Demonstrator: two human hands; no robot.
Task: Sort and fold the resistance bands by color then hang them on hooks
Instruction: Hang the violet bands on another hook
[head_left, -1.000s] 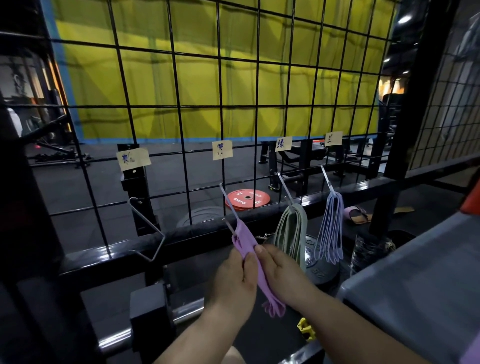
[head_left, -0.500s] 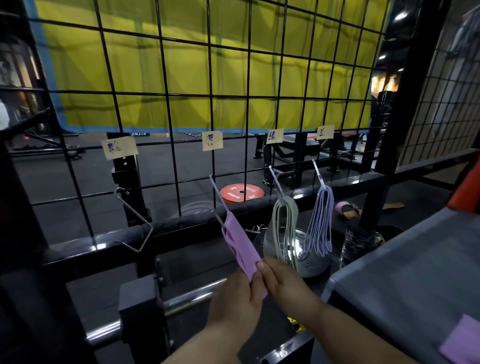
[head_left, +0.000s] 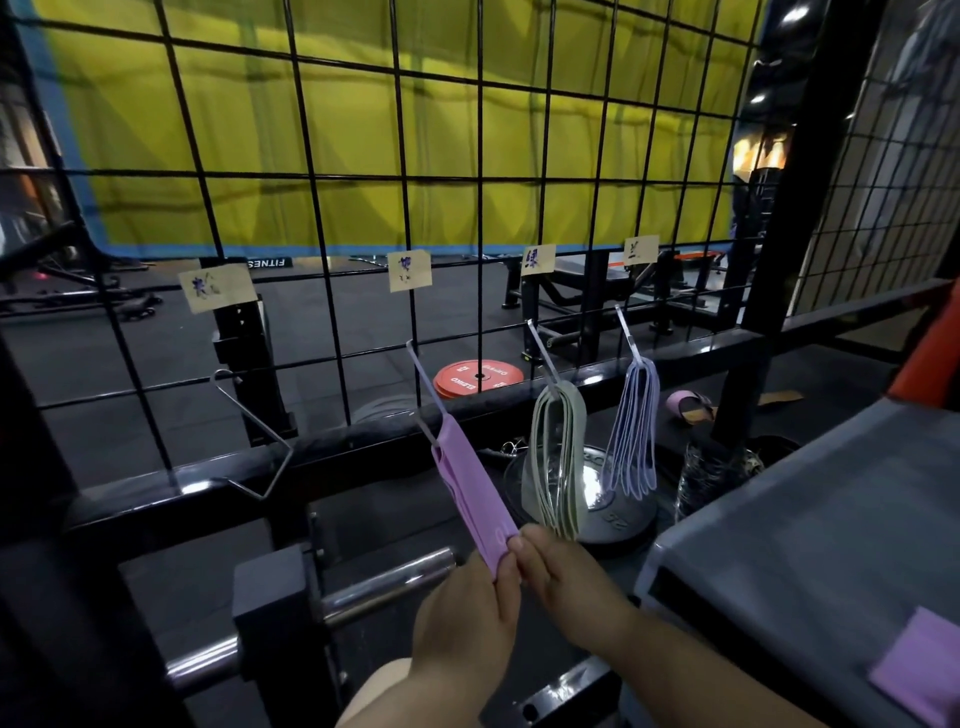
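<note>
At the far left of the grid (head_left: 311, 156), the first hook (head_left: 249, 431) is hanging bare under its label (head_left: 215, 287); no band is on it yet.

On the second hook (head_left: 426, 384), the pink band (head_left: 467, 483) is hanging looped over the wire and stretching down and to the right in a flat, taut strip. This is what is changing: a second ago both hands were holding the band high up, close to the hook, with its tail dangling below them. They have since been sliding down its length and are now at its lower end. The left hand (head_left: 462, 623) is pinching that end between thumb and curled fingers. The right hand (head_left: 571, 587) is meeting it from the other side, its fingertips pinching the same end, right against the left thumb. The band is probably seated on its hook and is being smoothed straight, so letting go looks like the only thing left for this one.

To the right, the green bands (head_left: 558, 457) are hanging on the third hook, and just beside them the blue bands (head_left: 634, 431) are hanging on the fourth. Neither hand is touching them.

At the far right, a pink piece (head_left: 919, 670) is lying on the table (head_left: 831, 519), well apart from the hands. It may be another pink band waiting to be hung, though too little of it is showing to be sure.
</note>
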